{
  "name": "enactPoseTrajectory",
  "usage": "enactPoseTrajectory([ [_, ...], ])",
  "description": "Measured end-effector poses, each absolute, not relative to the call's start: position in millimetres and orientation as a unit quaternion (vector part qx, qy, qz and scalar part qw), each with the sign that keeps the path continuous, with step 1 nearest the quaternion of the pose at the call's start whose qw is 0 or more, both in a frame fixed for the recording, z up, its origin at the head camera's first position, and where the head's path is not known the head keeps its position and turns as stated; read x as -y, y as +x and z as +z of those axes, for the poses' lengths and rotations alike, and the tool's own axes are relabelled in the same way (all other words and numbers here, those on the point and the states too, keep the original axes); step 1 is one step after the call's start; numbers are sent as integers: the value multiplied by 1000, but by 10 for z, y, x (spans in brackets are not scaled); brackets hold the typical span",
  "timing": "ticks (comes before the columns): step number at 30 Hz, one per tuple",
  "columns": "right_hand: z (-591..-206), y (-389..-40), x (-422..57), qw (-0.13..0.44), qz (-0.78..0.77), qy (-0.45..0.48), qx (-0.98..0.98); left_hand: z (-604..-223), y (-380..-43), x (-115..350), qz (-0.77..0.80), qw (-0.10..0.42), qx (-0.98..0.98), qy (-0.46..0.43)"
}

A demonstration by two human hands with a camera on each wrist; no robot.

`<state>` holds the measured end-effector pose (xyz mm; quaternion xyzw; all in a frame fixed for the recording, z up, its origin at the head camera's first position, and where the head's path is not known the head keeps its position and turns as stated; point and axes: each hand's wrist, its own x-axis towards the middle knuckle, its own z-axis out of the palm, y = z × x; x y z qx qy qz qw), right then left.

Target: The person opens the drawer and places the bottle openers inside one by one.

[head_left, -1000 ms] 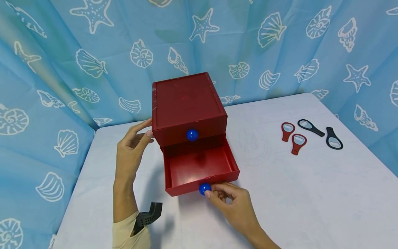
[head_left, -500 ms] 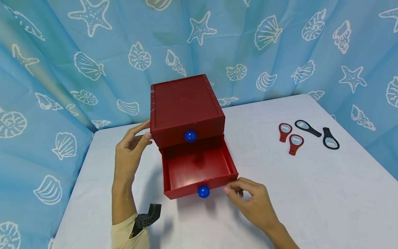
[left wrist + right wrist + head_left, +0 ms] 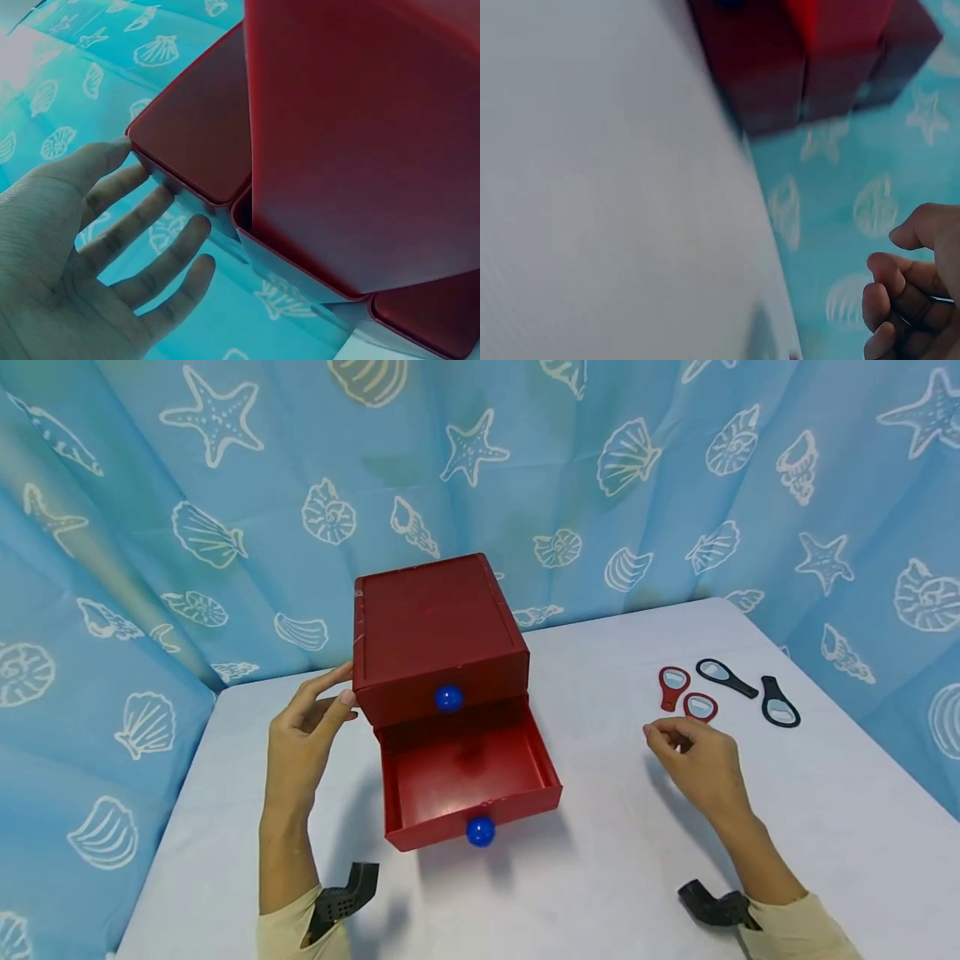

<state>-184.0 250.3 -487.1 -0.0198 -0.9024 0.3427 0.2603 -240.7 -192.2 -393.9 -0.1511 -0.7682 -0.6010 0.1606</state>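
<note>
A dark red two-drawer box (image 3: 438, 618) stands on the table, its lower drawer (image 3: 457, 777) pulled out and bare inside. Blue round knobs mark the upper drawer (image 3: 449, 698) front and the lower one. My left hand (image 3: 300, 735) touches the box's left side with thumb and fingertips; the left wrist view shows its fingers (image 3: 161, 266) spread and fairly straight. Above the table to the right, my right hand (image 3: 697, 764) holds nothing, fingers loosely bent. Just beyond it lie two red bottle openers, one red opener (image 3: 669, 697) in full view, the other (image 3: 701, 705) partly covered by the hand.
Two black bottle openers, one (image 3: 738, 683) slanting and one (image 3: 772, 687) nearer the right edge, lie beside the red ones. A white cloth covers the table (image 3: 600, 860). Behind and at both sides hangs a blue curtain (image 3: 555, 468) with shell prints.
My right hand has let go of the lower drawer's blue knob and moved right, up to the bottle openers. The left hand stays at the box. The whole head view has shifted slightly.
</note>
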Motion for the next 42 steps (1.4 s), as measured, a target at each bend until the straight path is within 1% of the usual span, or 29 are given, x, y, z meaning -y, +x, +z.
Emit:
enactPoseTrajectory([
  [3, -4978, -1986, -2787, 274, 307, -43, 910, -3975, -2396, 1930, -597, 161, 772, -147],
  [6, -5052, -2037, -3052, 269, 285, -84, 916, -3989, -2394, 1921, -597, 158, 773, -145],
  [10, -5082, -2029, -3252, 229, 278, -124, 925, -3964, -2393, 1908, -596, 158, 774, -141],
  [15, -5113, -2052, -3258, 181, 272, -123, 937, -3945, -2377, 1925, -595, 162, 776, -131],
  [21, -5117, -2049, -3211, 158, 260, -137, 943, -3941, -2361, 1943, -605, 160, 769, -131],
  [28, -5100, -1988, -3284, 131, 271, -201, 932, -3913, -2395, 1896, -612, 154, 763, -143],
  [33, -5071, -1991, -3340, 110, 273, -217, 931, -3898, -2406, 1884, -618, 157, 756, -147],
  [37, -5079, -2004, -3339, 124, 282, -227, 924, -3900, -2411, 1891, -620, 155, 755, -147],
  [42, -5102, -1968, -3353, 160, 312, -249, 903, -3920, -2406, 1899, -617, 154, 758, -143],
])
